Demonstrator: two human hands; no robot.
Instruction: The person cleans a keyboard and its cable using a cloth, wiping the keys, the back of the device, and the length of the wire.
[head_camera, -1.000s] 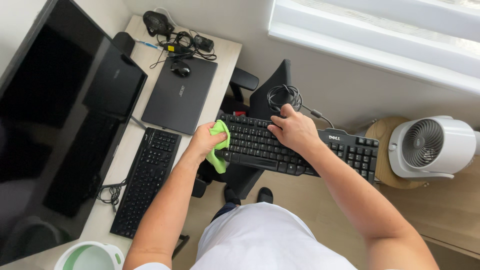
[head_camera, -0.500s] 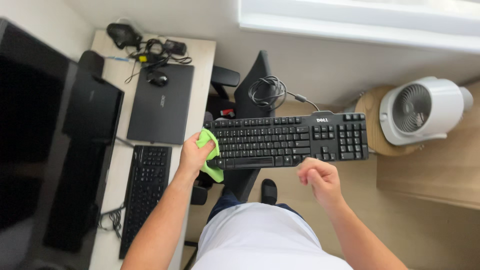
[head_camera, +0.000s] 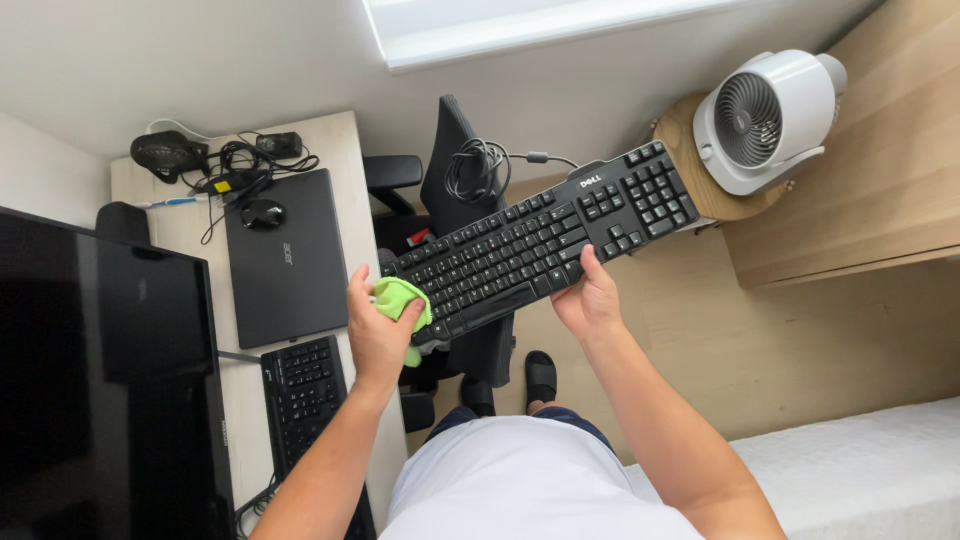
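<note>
Keyboard (head_camera: 540, 240) btwn both hands (head_camera: 590, 300)

View: one camera on my head, the only one.
Facing: straight down past my chest.
Nearness: my left hand (head_camera: 378, 330) and right hand (head_camera: 590, 300) sit close below.
Left: desk (head_camera: 200, 230) edge.
Far: wall, fan (head_camera: 765, 120) far right.

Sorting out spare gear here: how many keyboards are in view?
2. One black keyboard is held up between the left hand and right hand; another keyboard lies on the desk beside the monitor.
</note>
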